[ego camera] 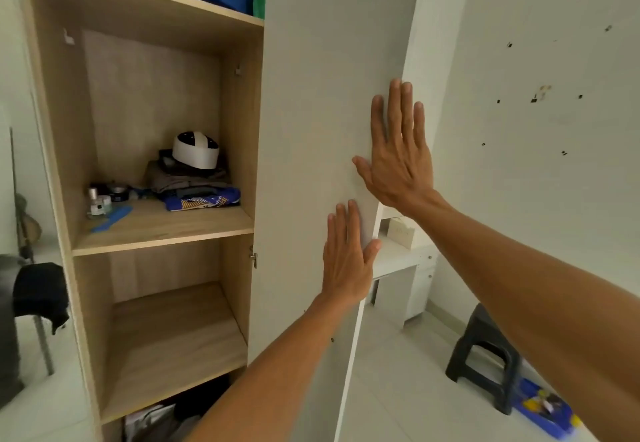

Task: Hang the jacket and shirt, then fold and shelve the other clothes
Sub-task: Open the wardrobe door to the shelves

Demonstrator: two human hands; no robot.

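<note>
Clothes [192,186] on shelf [166,228]; left hand [346,263], right hand [398,164] flat by door [311,88] edge

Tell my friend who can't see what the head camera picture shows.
Two hands press flat on a white wardrobe door, the right hand above the left hand. Beside the door, a wooden shelf holds folded clothes and a white cap.

The door [311,112] I press is plain white, the shelves [166,223] pale wood-grain. I see a white cap [195,154] with black stripes, a blue cloth [204,201] patterned yellow, a blue comb [112,220] and a black stool [485,327].
</note>
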